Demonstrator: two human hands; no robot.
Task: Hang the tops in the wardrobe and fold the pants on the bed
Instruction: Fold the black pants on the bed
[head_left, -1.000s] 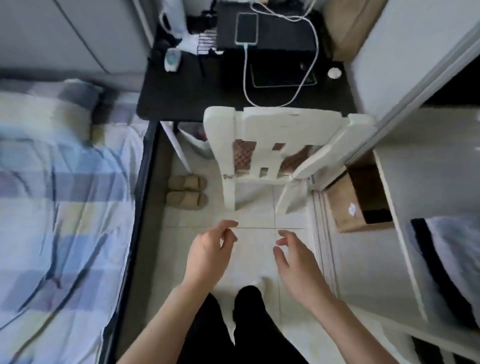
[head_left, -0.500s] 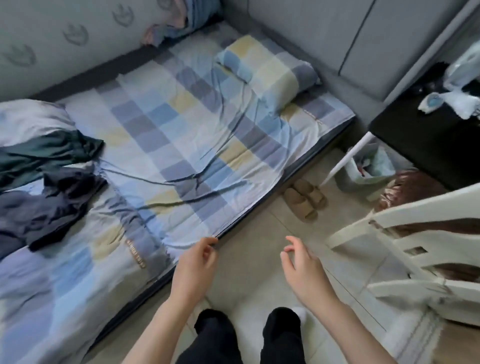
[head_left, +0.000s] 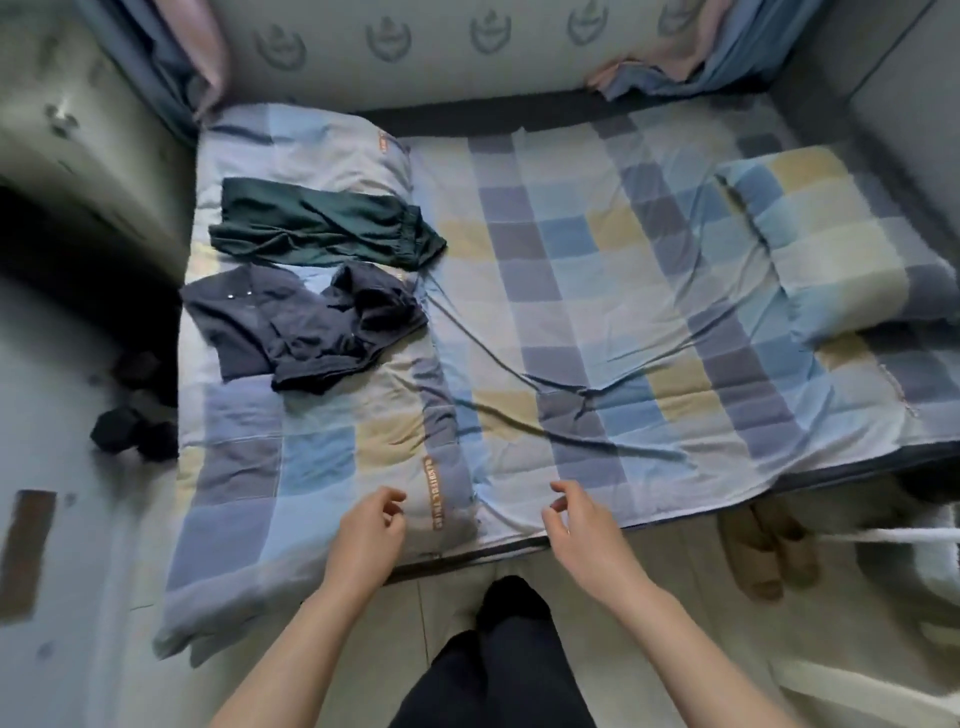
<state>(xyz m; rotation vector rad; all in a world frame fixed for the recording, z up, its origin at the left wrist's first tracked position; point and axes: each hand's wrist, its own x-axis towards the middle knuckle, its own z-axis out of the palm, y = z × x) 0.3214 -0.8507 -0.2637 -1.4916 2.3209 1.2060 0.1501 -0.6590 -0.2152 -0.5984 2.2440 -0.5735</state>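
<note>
Two garments lie on the left part of the bed (head_left: 597, 291). A dark green garment (head_left: 322, 228) is spread flat toward the wall. Just nearer to me lies a crumpled dark navy garment (head_left: 301, 327). My left hand (head_left: 366, 535) hovers over the bed's near edge, fingers loosely curled, holding nothing. Level with it, my right hand (head_left: 584, 525) is also empty, fingers loosely curled. Both hands are well short of the clothes. The wardrobe is out of view.
A checked pillow (head_left: 826, 239) lies at the bed's right end. Dark dumbbells (head_left: 130, 421) sit on the floor left of the bed. Slippers (head_left: 769, 551) rest on the floor at right, beside a white chair edge (head_left: 883, 535).
My view has swung left from the desk, chair and wardrobe to face the bed squarely. Both hands stayed empty in front of me and now hang over the bed edge.
</note>
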